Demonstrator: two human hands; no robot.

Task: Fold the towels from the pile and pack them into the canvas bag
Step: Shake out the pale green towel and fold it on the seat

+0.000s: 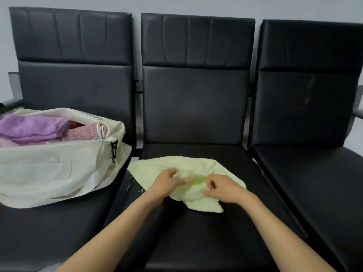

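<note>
Head view: the left hand (169, 181) and right hand (222, 188) sit close together on the towel (167, 164). The fingers of both curl into the cloth, each seemingly pinching a bunch of it. The patch between them is blurred, so the exact grip is hard to read.

The towel is pale green, thin, limp and light. It will likely sag and crease wherever it is not held, so the corners or an edge look like the best holds for a clean fold. It lies crumpled on the middle seat (196, 232), from the left edge toward the centre.

On the left seat (59, 222) the bag (49, 169) gapes open near the right edge, with a purple towel (29, 126) and a pink towel (82, 132) folded inside.
</note>
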